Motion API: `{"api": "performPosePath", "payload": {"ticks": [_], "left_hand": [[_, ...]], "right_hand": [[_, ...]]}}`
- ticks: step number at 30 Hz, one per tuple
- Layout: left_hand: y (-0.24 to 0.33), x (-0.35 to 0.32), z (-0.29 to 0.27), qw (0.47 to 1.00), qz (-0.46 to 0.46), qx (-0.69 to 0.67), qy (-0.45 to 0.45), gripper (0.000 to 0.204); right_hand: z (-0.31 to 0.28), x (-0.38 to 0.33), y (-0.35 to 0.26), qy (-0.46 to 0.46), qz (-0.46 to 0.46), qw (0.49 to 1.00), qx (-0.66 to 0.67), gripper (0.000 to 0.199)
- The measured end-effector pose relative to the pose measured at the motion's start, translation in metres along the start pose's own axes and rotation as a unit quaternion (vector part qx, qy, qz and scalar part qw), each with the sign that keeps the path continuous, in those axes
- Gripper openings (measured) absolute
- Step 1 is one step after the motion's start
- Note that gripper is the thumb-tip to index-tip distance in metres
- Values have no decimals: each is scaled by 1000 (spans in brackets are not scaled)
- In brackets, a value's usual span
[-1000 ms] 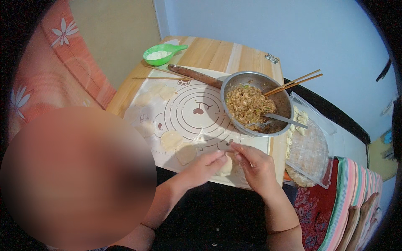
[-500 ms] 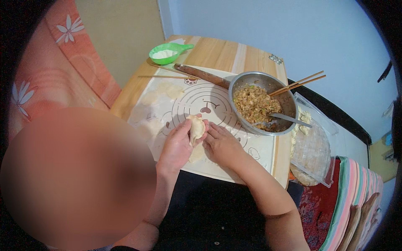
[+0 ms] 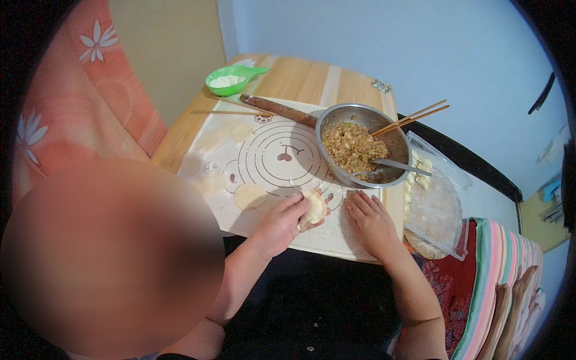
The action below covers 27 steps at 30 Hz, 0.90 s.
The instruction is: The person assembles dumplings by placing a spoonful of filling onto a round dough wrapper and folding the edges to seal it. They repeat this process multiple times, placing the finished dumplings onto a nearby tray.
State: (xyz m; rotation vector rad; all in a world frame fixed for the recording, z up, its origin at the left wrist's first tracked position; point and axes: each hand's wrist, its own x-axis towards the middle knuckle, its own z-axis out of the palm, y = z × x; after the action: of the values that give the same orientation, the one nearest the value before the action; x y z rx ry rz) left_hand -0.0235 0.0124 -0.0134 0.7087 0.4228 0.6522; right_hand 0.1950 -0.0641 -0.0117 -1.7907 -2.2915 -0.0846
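Note:
A pleated, pale dumpling is gripped in my left hand, over the near part of the white printed mat. To its right, my right hand lies palm down near the mat's front right corner, its fingers stretched out and apart from the dumpling. A round dough wrapper lies flat just left of my left hand, with more pale wrappers along the mat's left side. Beyond my right hand, a steel bowl holds minced filling.
Chopsticks and a metal-handled utensil rest in the bowl. A rolling pin and thin sticks lie at the mat's far edge. Behind them stands a green scoop of white flour. At right, dumplings sit on a round tray.
My left hand has moved right with the dumpling. My right hand has drawn away to the right and now rests near the mat's corner. The view has shifted slightly.

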Motion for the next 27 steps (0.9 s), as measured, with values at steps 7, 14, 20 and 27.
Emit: {"api": "performPosePath", "payload": {"ticks": [7,14,20,27], "left_hand": [[-25,11,-3,991,17,135,16,35],[-29,13,10,932,98,349,22,35],[-28,15,10,917,83,389,14,34],[-29,15,10,930,21,368,-6,32]], "right_hand": [[-15,31,-37,98,188,870,445,20],[-11,34,-35,101,163,895,402,18],[-16,37,-32,100,130,908,385,15],[-18,36,-33,130,34,962,239,9]]}}
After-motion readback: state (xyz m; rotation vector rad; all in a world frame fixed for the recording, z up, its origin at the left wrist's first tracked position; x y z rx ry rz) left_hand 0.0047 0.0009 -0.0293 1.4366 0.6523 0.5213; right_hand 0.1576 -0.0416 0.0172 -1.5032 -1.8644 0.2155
